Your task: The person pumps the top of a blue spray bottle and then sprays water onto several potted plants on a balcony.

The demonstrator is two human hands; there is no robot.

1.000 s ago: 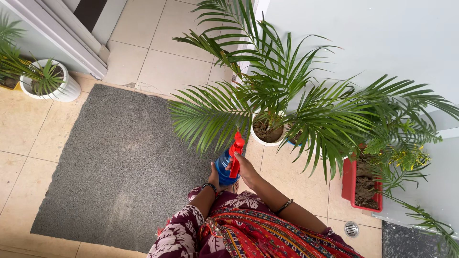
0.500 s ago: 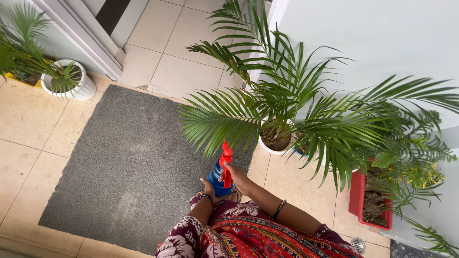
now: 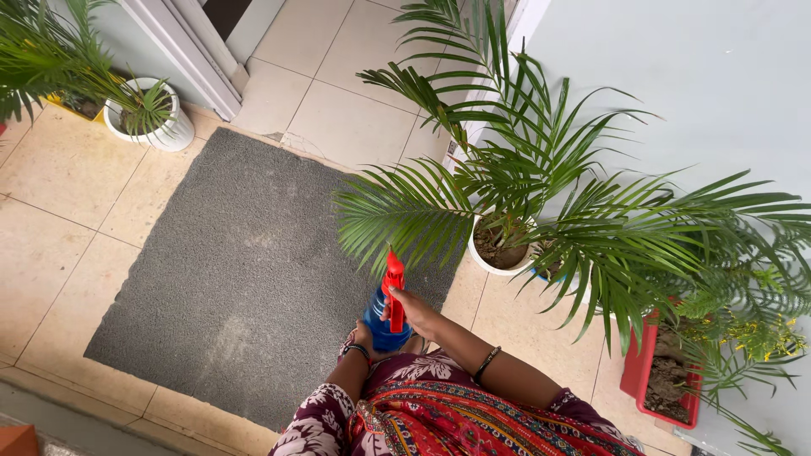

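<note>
the spray bottle (image 3: 384, 314) is the thing in hand: a blue body with a red trigger head, held upright in front of the person's waist, its nozzle end tipped up toward the fronds of the palm (image 3: 507, 181). the left hand (image 3: 361, 336) cups the bottle from below and behind, fingers wrapped about the blue body, which steadies the weight. the right hand (image 3: 414, 311) lies over the red head with its fingers closed around the trigger side; whether the trigger is pressed in is too small to tell. holding it with both hands this way keeps the nozzle aimed at the leaves just beyond the bottle.

beyond the bottle, the palm grows from a white pot (image 3: 500, 247) that stands on the tiled floor (image 3: 51, 219) against the pale wall (image 3: 693, 76), where its fronds can spread outward over the grey mat (image 3: 228, 262). the mat lies to the bottle's left, before a doorway. farther right of the bottle, a red trough planter (image 3: 650, 376) sits along the same wall, holding soil and a plant with small yellow flowers. far to the upper left of the bottle, beside the door frame, stands a ribbed white pot (image 3: 152, 118) with another small palm. no label shows on the bottle from here.
</note>
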